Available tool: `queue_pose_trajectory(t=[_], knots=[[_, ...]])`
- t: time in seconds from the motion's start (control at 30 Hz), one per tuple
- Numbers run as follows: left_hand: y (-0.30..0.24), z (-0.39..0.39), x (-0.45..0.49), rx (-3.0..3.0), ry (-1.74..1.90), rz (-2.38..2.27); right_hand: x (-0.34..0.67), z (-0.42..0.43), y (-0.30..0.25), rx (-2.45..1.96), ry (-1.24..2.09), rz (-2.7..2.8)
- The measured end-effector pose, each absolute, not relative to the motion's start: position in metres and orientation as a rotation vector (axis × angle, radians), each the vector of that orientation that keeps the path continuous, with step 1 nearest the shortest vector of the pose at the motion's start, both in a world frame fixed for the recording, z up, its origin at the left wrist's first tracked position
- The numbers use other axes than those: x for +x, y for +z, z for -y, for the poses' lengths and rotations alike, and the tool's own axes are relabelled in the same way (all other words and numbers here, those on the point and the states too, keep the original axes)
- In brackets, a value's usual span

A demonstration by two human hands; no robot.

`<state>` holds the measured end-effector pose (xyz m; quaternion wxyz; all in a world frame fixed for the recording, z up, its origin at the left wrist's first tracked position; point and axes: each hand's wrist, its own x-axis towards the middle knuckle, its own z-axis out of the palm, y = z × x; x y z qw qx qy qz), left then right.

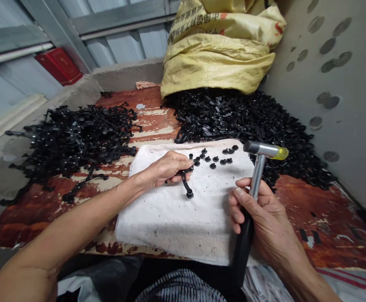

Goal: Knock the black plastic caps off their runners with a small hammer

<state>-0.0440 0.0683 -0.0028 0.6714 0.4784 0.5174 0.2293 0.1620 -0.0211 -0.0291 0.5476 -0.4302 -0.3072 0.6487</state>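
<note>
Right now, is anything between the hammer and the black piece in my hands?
Only small black plastic caps lying on the white towel, between the hammer in your right hand and the black plastic piece in your left hand.

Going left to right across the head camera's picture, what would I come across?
Black plastic pile → left hand holding a black plastic piece → small black knobs → right hand gripping a hammer → grey wall
</note>
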Motion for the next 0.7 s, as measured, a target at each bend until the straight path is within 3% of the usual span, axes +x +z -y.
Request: queue_pose_trajectory(t=[0.7], knots=[[-0.0040, -0.0699, -0.0432, 1.050, 0.526, -1.190, 0.1629, 0.0209, -0.0307, -1.013, 1.549, 0.736]])
